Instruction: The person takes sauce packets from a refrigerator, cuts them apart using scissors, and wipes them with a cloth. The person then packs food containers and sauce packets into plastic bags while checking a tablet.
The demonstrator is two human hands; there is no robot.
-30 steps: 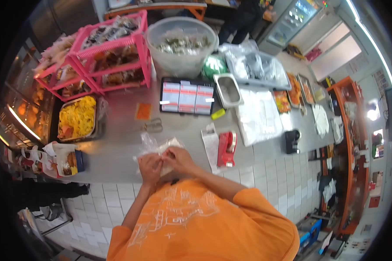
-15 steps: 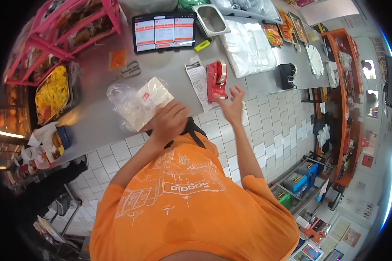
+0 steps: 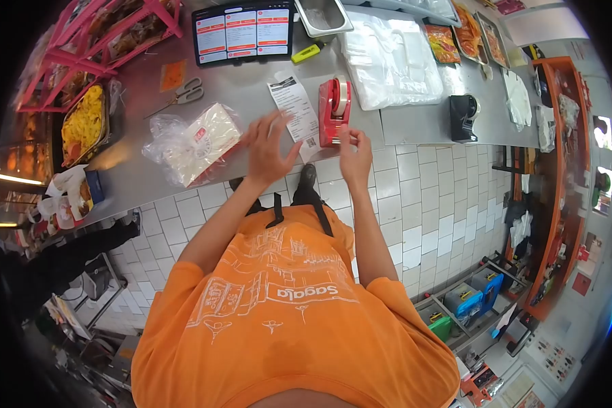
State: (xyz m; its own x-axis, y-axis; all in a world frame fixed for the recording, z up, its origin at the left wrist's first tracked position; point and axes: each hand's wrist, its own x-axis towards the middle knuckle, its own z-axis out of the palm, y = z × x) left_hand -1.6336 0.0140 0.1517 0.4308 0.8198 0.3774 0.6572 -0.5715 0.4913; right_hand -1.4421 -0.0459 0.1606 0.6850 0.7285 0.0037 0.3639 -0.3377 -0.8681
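My left hand (image 3: pixel 268 148) is over the table between the wrapped packet and the receipt, its fingers spread and holding nothing. Beside its fingertips lies a cream-coloured packet (image 3: pixel 209 139) with a red mark, in a clear plastic bag (image 3: pixel 166 139). My right hand (image 3: pixel 355 155) is at the front end of the red tape dispenser (image 3: pixel 333 109), thumb and fingers drawn together; whatever is between them is too small to make out. Between the packet and the dispenser lies a printed receipt (image 3: pixel 296 112).
Behind are a tablet (image 3: pixel 243 34), a yellow marker (image 3: pixel 306 54), scissors (image 3: pixel 183 92) and a metal container (image 3: pixel 321 17). White plastic bags (image 3: pixel 391 61) and a black dispenser (image 3: pixel 463 118) lie to the right. A tray of yellow food (image 3: pixel 83 122) and pink racks (image 3: pixel 81 58) are left.
My left hand has let go of the packet and opened beside it. My right hand, spread half a second ago, has closed its fingers at the dispenser's front end. The view has shifted downward since the first frame.
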